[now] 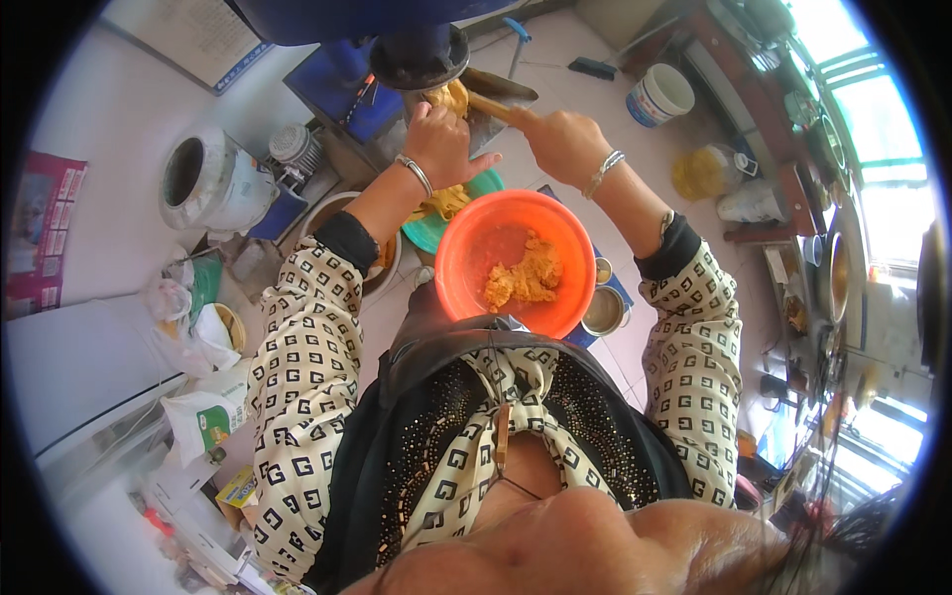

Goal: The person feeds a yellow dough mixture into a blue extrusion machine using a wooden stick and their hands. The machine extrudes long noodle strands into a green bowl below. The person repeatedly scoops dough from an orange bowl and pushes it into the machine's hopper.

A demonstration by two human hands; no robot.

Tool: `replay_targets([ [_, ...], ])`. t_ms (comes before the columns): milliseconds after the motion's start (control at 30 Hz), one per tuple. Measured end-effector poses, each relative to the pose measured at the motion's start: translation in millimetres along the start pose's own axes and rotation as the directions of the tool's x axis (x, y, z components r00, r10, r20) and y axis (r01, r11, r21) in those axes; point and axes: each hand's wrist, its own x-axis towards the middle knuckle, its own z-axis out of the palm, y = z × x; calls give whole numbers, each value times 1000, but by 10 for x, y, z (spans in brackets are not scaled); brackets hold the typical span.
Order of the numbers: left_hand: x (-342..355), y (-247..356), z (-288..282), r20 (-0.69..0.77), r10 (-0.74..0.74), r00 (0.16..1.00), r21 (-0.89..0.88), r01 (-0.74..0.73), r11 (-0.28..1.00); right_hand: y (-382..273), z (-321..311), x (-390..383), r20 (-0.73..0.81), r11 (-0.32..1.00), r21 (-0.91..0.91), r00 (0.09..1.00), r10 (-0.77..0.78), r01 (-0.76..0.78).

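Wooden stick: a plain, tan, slender stick (pixel 492 108) is seen between the right fist and the machine mouth; its near end is hidden by the fist.
Stick's direction: its long axis is laid slantwise, from the right fist toward the upper left, with the far end pointed at the dough lump, by which that end is partly covered.
Dough lump: a golden-yellow, uneven, rounded mass (pixel 450 97) is seen just below the dark machine mouth (pixel 418 59); no clear long axis can be made out.
Right hand: the stick is gripped in the right hand (pixel 565 147), with the fingers curled round it.
Left hand: the lump is touched by the bent fingers of the left hand (pixel 437 147), while the thumb is stretched out to the right; whether the lump is grasped or only pressed cannot be told.
Orange basin: crumbly, clumped yellow dough (pixel 528 274) is held in the orange basin (pixel 449 248), close in front of the body.
Green basin: flat yellow strips (pixel 446 202) are heaped in the green basin (pixel 426 236), which is partly hidden by the orange one.
Blue machine: the dark mouth is carried under the blue housing (pixel 357 15) at the top of the view.
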Motion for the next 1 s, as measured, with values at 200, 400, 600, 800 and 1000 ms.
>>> replay_targets([
  [200, 14, 13, 52, -87, 24, 996, -40, -28, 999, -47, 82, 111, 95, 992, -113, 995, -42, 53],
  [400, 18, 11, 72, -91, 35, 995, -58, -41, 997, -83, 84, 175, 107, 990, -120, 992, -63, 76],
  [600, 31, 21, 47, -25, 18, 1000, -31, -19, 999, -84, 126, 243, 112, 990, -117, 992, -63, 76],
  [800, 33, 24, 83, -68, 35, 997, -24, -36, 999, -70, 176, 271, 73, 990, -112, 994, -77, 85],
  [1000, 62, 35, 42, 3, 24, 1000, -31, -24, 999, -82, 199, 299, 46, 989, -114, 994, -95, 100],
])
